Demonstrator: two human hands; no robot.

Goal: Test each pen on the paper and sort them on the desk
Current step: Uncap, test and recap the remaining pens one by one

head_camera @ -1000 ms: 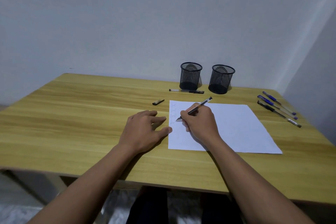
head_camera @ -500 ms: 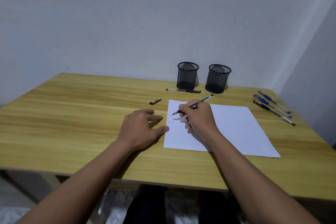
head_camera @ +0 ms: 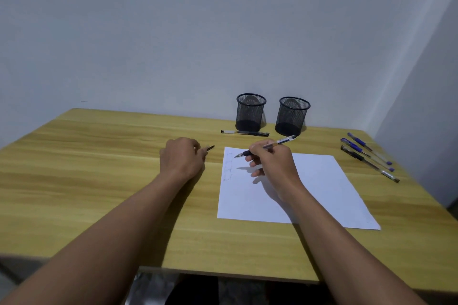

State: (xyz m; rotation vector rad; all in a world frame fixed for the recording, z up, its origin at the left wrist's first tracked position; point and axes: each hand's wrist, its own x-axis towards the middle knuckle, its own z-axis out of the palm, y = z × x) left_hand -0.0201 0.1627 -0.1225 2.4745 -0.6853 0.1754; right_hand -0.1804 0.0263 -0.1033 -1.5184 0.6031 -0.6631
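A yellow-tan tone streaked with darker wood grain is being shown by the desk (head_camera: 99, 181), while plain white, broken only by faint grey scribbles down its left edge, is being displayed by the paper (head_camera: 322, 193). Black wire mesh is being presented by the left cup (head_camera: 250, 114) and the right cup (head_camera: 292, 117), and black is being shown by the pen cap (head_camera: 210, 148). Blue is being worn by the far pen (head_camera: 369, 148) and the middle pen (head_camera: 367, 155), black by the near pen (head_camera: 370, 164), and a clear barrel with a black grip by the raised pen (head_camera: 280, 142).

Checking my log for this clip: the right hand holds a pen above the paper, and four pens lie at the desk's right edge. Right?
Not quite: the head view shows three pens there, not four. The right hand does hold a pen above the paper.
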